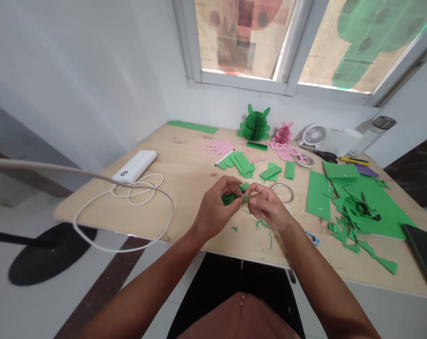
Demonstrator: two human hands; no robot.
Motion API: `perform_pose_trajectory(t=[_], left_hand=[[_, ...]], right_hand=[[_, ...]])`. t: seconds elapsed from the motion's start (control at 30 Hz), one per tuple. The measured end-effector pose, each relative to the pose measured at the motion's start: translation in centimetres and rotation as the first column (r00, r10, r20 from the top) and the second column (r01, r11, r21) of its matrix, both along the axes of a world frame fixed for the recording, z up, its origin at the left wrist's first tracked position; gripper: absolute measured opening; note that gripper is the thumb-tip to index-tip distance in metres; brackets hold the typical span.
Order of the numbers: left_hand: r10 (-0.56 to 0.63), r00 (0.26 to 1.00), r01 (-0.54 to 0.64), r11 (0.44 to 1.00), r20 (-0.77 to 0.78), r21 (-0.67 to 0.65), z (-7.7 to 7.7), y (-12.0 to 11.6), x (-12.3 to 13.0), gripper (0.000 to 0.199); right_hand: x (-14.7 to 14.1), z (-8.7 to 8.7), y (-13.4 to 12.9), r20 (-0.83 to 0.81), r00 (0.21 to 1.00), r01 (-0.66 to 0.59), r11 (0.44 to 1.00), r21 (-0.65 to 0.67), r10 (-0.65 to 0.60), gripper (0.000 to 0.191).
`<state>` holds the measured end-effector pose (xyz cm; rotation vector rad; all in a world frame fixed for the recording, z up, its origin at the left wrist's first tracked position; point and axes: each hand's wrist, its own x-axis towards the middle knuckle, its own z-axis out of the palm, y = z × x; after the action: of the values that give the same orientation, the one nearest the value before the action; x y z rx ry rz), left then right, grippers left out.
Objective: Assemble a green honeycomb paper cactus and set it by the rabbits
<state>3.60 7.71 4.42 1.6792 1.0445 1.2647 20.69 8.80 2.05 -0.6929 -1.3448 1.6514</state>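
My left hand [218, 202] curls around a small green layered paper piece [229, 198], its folds partly hidden by my fingers. Close against it, my right hand [266, 205] pinches the right end of the green paper with thumb and forefinger. Both hands are above the table near its front edge. Just past them lie green paper strips [242, 162] and a roll of tape [283, 192]. Thin green offcuts [265, 228] are scattered below the right hand.
A green paper figure [256, 125] and a pink one [283, 133] stand at the back. To the right are green sheets [318, 197], black scissors [367, 210], a fan [314, 135] and a dark phone-like slab [422, 254]. A white power bank [135, 165] with cable lies left.
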Motion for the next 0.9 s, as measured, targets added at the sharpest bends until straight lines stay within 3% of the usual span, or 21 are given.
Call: perform_pose_trajectory(t=[0.53, 0.7, 0.9], left_hand=[[-0.162, 0.986, 0.152, 0.973, -0.041, -0.172, 0.9, 0.4, -1.1, 0.027], [-0.157, 0.975, 0.138, 0.982, -0.155, -0.126, 0.4, 0.8, -1.4, 0.026], [-0.055, 0.938, 0.060, 0.998, -0.342, 0.002, 0.6, 0.4, -1.8, 0.019]], right_hand=[[-0.1, 0.1, 0.0, 0.171, 0.983, 0.051, 0.995, 0.089, -0.066, 0.020], [-0.3, 0.4, -0.2, 0.302, 0.940, 0.113, 0.981, 0.158, -0.157, 0.012], [-0.3, 0.3, -0.3, 0.423, 0.881, 0.094, 0.955, 0.281, -0.211, 0.004]])
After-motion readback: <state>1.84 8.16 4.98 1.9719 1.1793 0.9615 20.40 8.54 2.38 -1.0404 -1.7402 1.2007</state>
